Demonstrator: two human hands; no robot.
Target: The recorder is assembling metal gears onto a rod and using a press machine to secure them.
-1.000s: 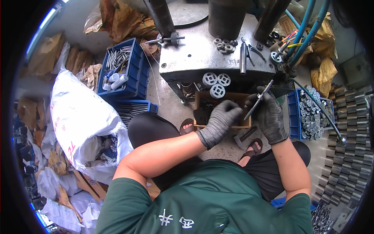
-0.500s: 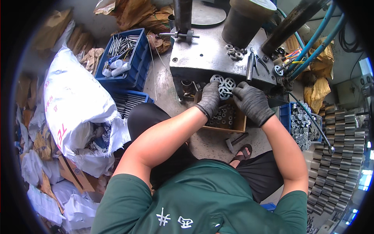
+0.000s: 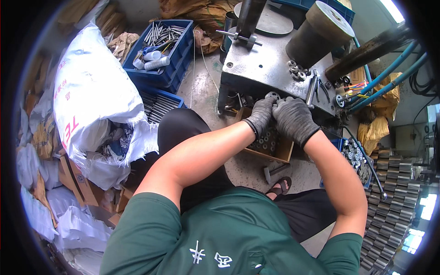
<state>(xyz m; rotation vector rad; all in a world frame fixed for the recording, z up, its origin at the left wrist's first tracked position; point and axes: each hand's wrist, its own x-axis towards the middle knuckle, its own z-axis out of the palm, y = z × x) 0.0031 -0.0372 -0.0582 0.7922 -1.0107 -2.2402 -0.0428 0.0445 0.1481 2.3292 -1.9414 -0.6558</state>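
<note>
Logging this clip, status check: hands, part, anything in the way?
Left hand and right hand gloved, together on a round metal wheel at the steel plate edge. Grip hidden. Pliers lie alongside.

Both hands are wearing matt grey knit gloves, left and right. The bench is looking like dull, scuffed steel, the crate glossy blue plastic, the sack woven white plastic, the box raw wood.

Bulging white sack, red print, left; flattened brown cartons beneath.
</note>
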